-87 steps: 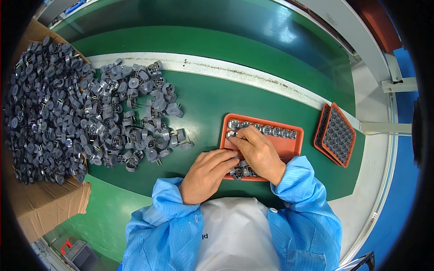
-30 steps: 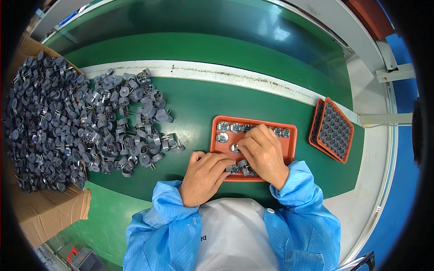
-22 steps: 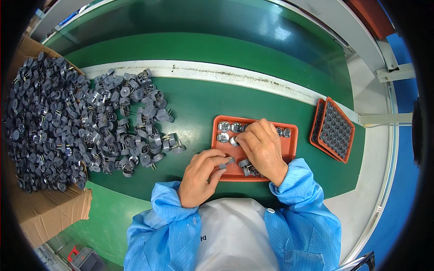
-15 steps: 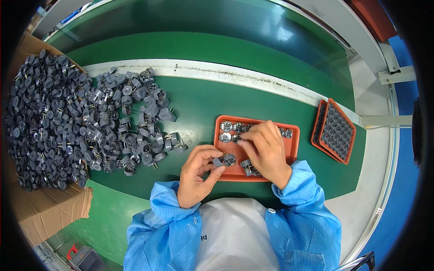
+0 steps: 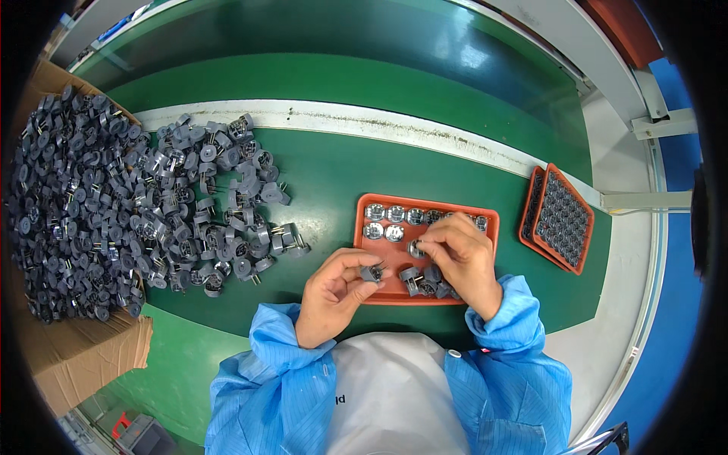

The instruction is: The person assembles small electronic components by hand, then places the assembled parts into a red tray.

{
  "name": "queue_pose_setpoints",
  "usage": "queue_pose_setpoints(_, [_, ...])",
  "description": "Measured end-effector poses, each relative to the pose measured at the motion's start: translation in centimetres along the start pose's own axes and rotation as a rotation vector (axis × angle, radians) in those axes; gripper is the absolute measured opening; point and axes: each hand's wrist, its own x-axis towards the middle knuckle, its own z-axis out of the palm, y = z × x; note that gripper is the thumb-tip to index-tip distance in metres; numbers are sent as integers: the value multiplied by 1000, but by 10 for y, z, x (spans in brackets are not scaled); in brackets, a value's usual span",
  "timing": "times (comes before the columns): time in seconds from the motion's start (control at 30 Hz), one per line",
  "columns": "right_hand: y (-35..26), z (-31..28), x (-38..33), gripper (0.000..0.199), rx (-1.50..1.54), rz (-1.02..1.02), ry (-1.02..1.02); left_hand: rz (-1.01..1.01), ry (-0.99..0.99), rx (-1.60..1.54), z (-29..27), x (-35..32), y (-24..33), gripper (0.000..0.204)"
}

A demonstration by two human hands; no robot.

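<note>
Currently your orange tray (image 5: 485, 220) carries one full row of seated grey round parts along its 12 o'clock edge and the start of a second row at 9 o'clock. A few loose parts (image 5: 421, 278) lie at its 6 o'clock edge; most pockets, as far as I can see, remain unfilled. The large heap of grey parts (image 5: 136, 205) at your 9 o'clock suggests much work is left. A filled tray stack (image 5: 560, 220) sits at 3 o'clock. Your left hand (image 5: 334, 292) is curled, thumb and forefinger pinching one grey part (image 5: 370, 273) just off the tray's 7 o'clock corner. Your right hand (image 5: 462, 258) rests over the tray, fingertips drawn together on a part (image 5: 415, 248) at a second-row pocket.
</note>
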Motion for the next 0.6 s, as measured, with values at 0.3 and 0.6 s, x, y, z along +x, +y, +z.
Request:
queue_pose_setpoints(0.3, [16, 11, 5, 16, -391, -196, 96, -353, -15, -315, 2, 9, 9, 37])
queue_pose_setpoints(0.6, [-25, -3, -12, 24, 24, -100, -82, 80, 19, 123, 16, 4, -9, 36])
